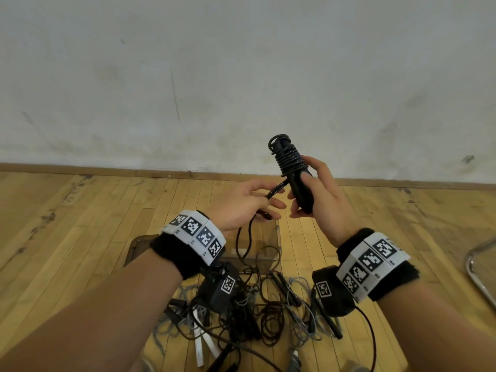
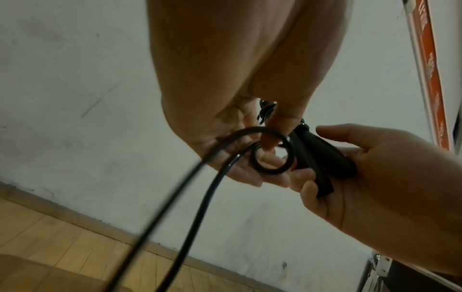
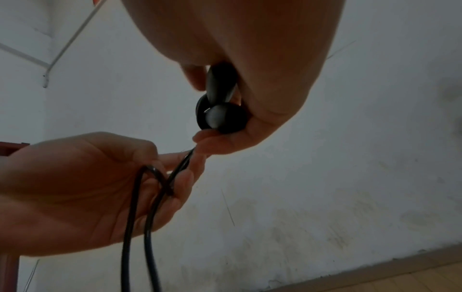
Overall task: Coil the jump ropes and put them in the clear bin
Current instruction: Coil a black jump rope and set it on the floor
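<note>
My right hand [image 1: 308, 194] grips the two black handles [image 1: 300, 191] of a jump rope, held upright with several turns of black cord [image 1: 291, 159] wound round their top. The handles' butt ends [image 3: 222, 116] show under the palm in the right wrist view. My left hand [image 1: 252, 208] pinches the loose cord [image 1: 273, 191] just left of the handles; a small loop [image 2: 272, 156] sits at its fingers and two strands [image 2: 190, 217] hang down. The clear bin [image 1: 271, 237] stands on the floor below my hands, partly hidden by my left wrist.
A tangle of black and grey jump ropes [image 1: 257, 310] lies on the wooden floor [image 1: 80, 210] near my wrists. A white wall [image 1: 241, 76] with a brown baseboard is straight ahead. A metal chair leg [image 1: 480, 275] curves at the right edge.
</note>
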Demonstrator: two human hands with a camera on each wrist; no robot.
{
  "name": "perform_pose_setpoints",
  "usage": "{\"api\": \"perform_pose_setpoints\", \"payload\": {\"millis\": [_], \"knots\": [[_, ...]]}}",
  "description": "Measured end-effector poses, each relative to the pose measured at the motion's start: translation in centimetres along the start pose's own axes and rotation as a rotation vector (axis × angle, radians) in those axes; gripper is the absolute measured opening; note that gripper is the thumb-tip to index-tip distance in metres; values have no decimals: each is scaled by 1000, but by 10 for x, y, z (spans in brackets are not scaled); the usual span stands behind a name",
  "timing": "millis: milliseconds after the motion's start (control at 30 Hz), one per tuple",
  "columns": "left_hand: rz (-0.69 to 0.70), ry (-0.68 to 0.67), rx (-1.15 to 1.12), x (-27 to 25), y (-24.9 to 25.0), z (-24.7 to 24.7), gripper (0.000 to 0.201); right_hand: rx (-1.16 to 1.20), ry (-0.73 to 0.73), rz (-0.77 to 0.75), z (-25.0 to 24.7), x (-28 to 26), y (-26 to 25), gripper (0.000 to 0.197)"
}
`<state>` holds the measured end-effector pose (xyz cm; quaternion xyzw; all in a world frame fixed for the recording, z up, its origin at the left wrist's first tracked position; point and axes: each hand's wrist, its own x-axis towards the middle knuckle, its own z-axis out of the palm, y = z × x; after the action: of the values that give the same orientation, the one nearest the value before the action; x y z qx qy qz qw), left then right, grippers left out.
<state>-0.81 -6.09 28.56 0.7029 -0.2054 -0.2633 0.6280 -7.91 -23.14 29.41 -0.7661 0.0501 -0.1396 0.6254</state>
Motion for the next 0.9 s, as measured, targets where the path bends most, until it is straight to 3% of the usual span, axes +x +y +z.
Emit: {"api": "perform_pose_setpoints", "payload": {"millis": [133,267,367,500,600,767,900], "knots": [[29,13,24,2,0,0,55,-20,-41,-2,-3,3,7,40],[19,85,-63,4,-3,3,38,-207,-93,-89,-2,6,18,47],[10,94,-67,4,-3,2,42,-323,-92,-173,-2,8,22,53],[-80,9,-137,1,-2,0,48,-383,-105,-227,-4,7,23,61],[-136,-9,-143,0,-2,-1,42,-418,-111,-221,-5,6,26,70],[-151,78,-190,2,4,-3,37,-549,-47,-161,-6,11,34,78],[-137,163,-281,-2,10,3,17,-639,-3,-191,1,14,37,78]]}}
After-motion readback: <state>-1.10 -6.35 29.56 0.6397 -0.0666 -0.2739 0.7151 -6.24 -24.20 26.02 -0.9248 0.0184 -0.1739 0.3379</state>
